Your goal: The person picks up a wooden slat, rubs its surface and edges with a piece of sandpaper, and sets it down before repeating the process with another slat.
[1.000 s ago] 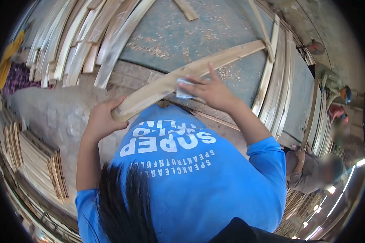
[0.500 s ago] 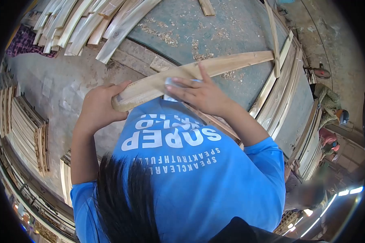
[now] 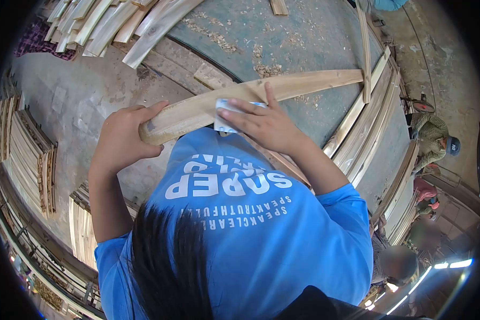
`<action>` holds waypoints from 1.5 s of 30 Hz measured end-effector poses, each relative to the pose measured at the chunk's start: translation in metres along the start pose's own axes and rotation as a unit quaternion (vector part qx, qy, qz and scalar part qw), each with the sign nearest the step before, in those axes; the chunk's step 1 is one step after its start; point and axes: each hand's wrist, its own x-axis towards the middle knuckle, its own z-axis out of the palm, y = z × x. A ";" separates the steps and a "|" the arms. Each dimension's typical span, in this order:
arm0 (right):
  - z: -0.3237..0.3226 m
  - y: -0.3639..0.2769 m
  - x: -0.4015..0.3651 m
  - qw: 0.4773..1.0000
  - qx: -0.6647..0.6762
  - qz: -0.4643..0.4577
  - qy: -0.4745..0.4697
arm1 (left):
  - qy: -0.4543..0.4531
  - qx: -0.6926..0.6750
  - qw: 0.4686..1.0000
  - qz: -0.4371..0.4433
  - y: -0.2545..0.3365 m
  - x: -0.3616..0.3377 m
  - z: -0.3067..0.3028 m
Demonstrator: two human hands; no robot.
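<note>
A long wooden board slants across in front of my blue shirt, its near end low on the left and its far end over the workbench. My left hand grips that near end, thumb on one edge and fingers on the other. On the middle of the board, my right hand presses down a white sheet with blue print, fingers spread over it. The sheet overhangs the board edge nearest me; its underside is hidden.
Wood shavings litter the green-grey workbench. A thin strip crosses the board's far end. Long boards line the right side, with stacks on the left and loose boards at upper left. People work at right.
My left hand and the board's near end have shifted slightly left. The white sheet under my right hand was blurred by motion and now shows sharply. The view has moved a little.
</note>
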 end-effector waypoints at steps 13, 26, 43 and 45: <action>0.011 0.000 -0.009 0.989 0.136 0.007 0.063 | -0.008 -0.023 1.000 -0.003 0.013 -0.005 0.001; -0.005 -0.008 0.020 0.993 0.083 -0.043 0.069 | -0.043 -0.096 0.994 -0.005 0.001 0.007 -0.012; 0.039 0.086 -0.060 0.976 -0.047 0.194 0.085 | -0.057 -0.106 0.993 -0.006 -0.010 -0.001 0.001; 0.050 0.126 -0.101 0.918 -0.091 0.371 0.107 | -0.034 -0.005 0.999 -0.030 -0.012 -0.002 0.009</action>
